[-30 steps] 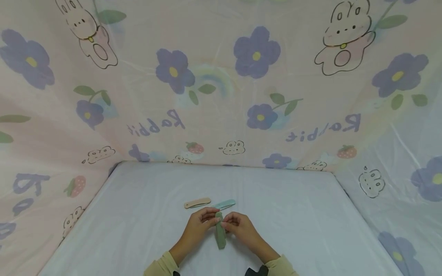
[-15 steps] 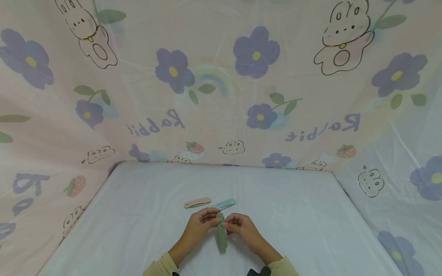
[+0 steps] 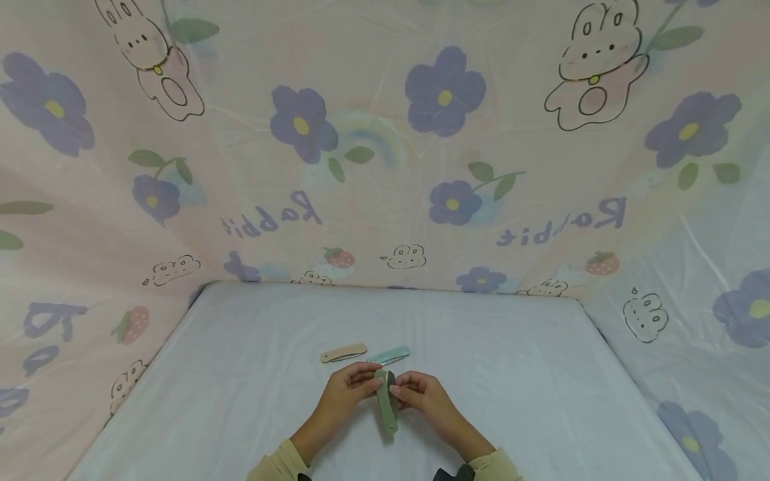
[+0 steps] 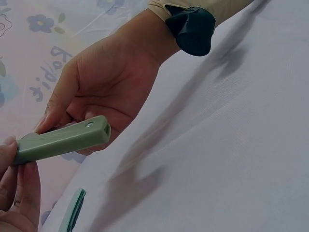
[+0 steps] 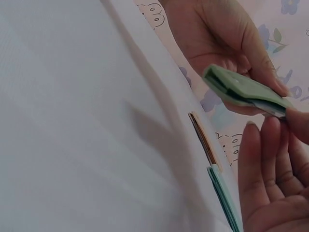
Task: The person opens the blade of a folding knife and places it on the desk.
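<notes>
Between both hands, held above the table, is a green folding knife with a rivet near its lower end. My left hand grips its upper part, thumb on the handle's face. My right hand pinches the opposite edge, where a dark strip shows beside the handle. In the right wrist view, a pale blade edge shows at the slot of the knife, between the fingertips of both hands. The knife hides part of my right fingers in the left wrist view.
Beyond my hands, a beige folding knife and a light-blue one lie on the white-covered table. A printed curtain rises along the table's back and sides.
The green knife has turned in my hands, so the rivet and a dark strip along its right edge now show. My right hand has shifted slightly; the other two knives have stayed put.
</notes>
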Tool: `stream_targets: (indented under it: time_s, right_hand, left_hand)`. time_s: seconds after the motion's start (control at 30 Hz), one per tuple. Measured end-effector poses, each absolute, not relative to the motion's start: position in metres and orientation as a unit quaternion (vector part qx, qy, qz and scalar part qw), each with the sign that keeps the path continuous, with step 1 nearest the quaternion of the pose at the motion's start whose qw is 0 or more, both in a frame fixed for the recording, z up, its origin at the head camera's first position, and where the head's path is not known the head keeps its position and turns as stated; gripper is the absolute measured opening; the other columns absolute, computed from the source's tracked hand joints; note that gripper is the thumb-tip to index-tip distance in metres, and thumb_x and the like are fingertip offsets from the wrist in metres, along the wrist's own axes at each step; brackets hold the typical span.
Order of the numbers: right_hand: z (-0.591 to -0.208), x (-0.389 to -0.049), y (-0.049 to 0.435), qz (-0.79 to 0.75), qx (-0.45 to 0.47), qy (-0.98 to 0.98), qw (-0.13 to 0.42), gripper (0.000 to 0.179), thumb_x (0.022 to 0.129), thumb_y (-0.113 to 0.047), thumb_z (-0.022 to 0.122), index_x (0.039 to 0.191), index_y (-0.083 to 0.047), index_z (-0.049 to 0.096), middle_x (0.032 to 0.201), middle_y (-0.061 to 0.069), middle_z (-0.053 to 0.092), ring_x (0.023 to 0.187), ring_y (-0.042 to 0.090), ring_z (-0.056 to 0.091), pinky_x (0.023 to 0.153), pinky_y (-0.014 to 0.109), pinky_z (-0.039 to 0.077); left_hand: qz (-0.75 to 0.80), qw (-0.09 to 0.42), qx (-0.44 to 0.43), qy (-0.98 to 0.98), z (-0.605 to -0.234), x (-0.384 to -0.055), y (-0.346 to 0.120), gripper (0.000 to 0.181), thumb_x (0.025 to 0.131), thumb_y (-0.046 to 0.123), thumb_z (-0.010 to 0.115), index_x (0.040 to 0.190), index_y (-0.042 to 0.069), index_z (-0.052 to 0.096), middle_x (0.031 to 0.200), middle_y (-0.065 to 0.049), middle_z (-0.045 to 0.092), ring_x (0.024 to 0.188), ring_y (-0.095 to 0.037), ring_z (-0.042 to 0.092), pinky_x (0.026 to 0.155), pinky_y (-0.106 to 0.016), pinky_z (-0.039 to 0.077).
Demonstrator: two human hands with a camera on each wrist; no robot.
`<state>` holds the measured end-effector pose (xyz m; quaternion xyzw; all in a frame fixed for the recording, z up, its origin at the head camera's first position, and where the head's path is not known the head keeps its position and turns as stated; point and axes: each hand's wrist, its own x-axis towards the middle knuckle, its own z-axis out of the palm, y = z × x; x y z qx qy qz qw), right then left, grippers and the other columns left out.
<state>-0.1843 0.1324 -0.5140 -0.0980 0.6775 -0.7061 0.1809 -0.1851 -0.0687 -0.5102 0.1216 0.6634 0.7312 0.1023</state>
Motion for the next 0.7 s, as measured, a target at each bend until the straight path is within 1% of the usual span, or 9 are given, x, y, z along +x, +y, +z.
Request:
stream_targets:
  time_s: [0.1,0.33,0.6,0.7]
  right_hand:
    - [-0.515,-0.185,0.132,-0.704,-0.089,0.679,0.185,0.026,0.089,-0.019,0.064,0.099,0.005,0.059,0.086,0.006,0.065,0.077,0.013,0.061,0.072,0.03,0.055]
    - [-0.516,-0.183,0.136,-0.712,-0.095,0.669,0.192,0.019,0.091,-0.012,0.061,0.095,0.006,0.058,0.084,0.008,0.066,0.073,0.014,0.062,0.07,0.033,0.056]
    - [-0.514,-0.18,0.141,-0.715,-0.099,0.666,0.187,0.022,0.091,-0.015,0.061,0.097,0.005,0.056,0.083,0.009,0.066,0.07,0.015,0.062,0.069,0.034,0.056]
    - [-0.516,-0.18,0.144,-0.718,-0.095,0.662,0.192,0.022,0.091,-0.015,0.061,0.1,0.005,0.056,0.084,0.011,0.065,0.071,0.016,0.062,0.069,0.036,0.056]
  left_hand:
    - [0.735,0.106,0.116,0.66,-0.511,-0.186,-0.069,0.047,0.085,0.02,0.07,0.119,-0.008,0.054,0.107,-0.014,0.062,0.097,-0.019,0.061,0.081,-0.03,0.053]
    - [0.738,0.109,0.105,0.658,-0.511,-0.184,-0.068,0.043,0.085,0.017,0.069,0.117,-0.008,0.055,0.105,-0.014,0.062,0.095,-0.019,0.061,0.081,-0.031,0.053]
    - [0.747,0.112,0.104,0.647,-0.514,-0.185,-0.068,0.049,0.084,0.017,0.07,0.119,-0.012,0.052,0.105,-0.015,0.063,0.096,-0.02,0.062,0.081,-0.032,0.053]
    - [0.748,0.111,0.105,0.646,-0.515,-0.186,-0.068,0.049,0.084,0.017,0.07,0.119,-0.012,0.051,0.106,-0.014,0.063,0.097,-0.019,0.062,0.081,-0.032,0.053]
